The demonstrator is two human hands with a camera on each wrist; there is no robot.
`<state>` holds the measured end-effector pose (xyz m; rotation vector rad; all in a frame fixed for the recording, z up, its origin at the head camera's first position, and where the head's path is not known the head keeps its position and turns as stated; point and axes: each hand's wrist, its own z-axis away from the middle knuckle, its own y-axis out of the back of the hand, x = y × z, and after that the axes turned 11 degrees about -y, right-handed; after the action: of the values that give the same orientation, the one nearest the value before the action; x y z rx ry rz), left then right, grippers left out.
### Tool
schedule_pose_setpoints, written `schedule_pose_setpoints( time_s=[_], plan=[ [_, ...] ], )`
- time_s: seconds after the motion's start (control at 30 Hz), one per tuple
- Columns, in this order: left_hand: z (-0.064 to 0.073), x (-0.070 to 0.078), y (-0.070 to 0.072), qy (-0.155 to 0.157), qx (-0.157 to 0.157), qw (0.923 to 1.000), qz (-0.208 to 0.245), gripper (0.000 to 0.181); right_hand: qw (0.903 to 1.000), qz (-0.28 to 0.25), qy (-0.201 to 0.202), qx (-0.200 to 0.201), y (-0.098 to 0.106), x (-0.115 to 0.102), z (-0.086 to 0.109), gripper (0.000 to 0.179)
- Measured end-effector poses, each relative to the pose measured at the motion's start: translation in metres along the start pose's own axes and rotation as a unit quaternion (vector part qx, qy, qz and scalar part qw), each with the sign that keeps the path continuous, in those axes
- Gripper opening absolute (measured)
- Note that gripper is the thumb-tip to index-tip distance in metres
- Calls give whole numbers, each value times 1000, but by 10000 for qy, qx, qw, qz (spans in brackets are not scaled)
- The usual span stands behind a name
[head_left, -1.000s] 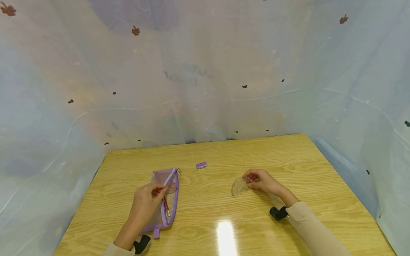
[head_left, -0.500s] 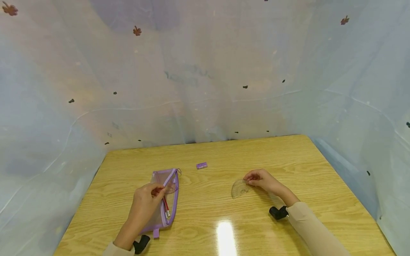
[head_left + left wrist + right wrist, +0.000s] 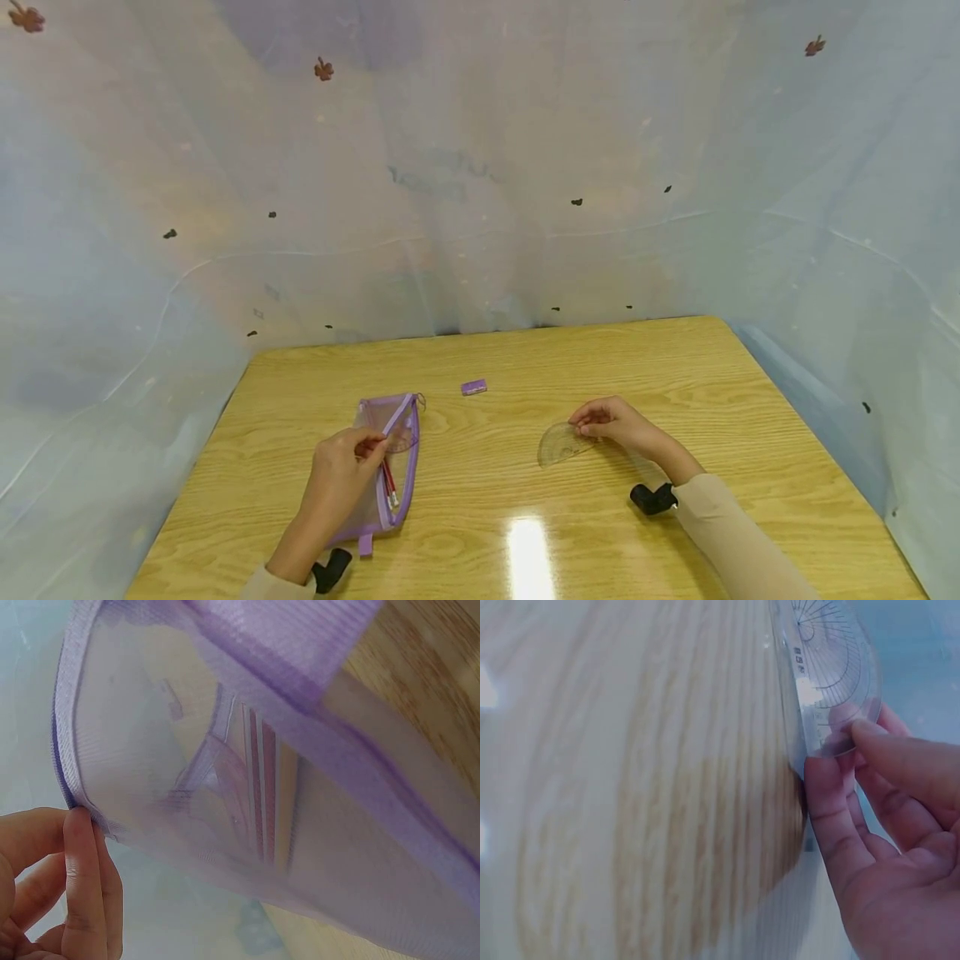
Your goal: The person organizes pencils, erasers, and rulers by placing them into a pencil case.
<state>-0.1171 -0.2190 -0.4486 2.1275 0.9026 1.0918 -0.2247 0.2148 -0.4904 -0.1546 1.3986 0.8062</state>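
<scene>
My left hand (image 3: 347,467) pinches the zip edge of a purple mesh pencil case (image 3: 172,735) between thumb and fingers, holding its mouth spread. Red-striped pencils (image 3: 390,485) with white ends lie inside the case, beside a clear protractor (image 3: 401,439) near its far end. Over the right half of the table, my right hand (image 3: 611,421) pinches a clear half-round protractor (image 3: 561,444) by one corner. In the right wrist view its printed lines show, thumb on one face and fingers behind.
A small purple eraser (image 3: 474,387) lies on the wooden table (image 3: 480,467) beyond and between the hands. A pale patterned curtain (image 3: 480,167) hangs behind the table and along both sides. Black wrist cameras (image 3: 652,498) are strapped at the sleeves.
The right hand's protractor has turned slightly, its straight edge now lying flatter in the head view. The left hand keeps its grip on the pencil case without moving.
</scene>
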Motion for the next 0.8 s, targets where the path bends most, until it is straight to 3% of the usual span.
schedule_pose_setpoints(
  time_s=[0.37, 0.8],
  plan=[
    [0, -1, 0, -67, 56, 10000, -24, 6, 9995, -256, -166, 14, -3, -6, 1, 23],
    [-1, 2, 1, -131, 95, 9999, 55, 9, 9967, -580, -392, 416, -10, -10, -3, 24]
  ],
)
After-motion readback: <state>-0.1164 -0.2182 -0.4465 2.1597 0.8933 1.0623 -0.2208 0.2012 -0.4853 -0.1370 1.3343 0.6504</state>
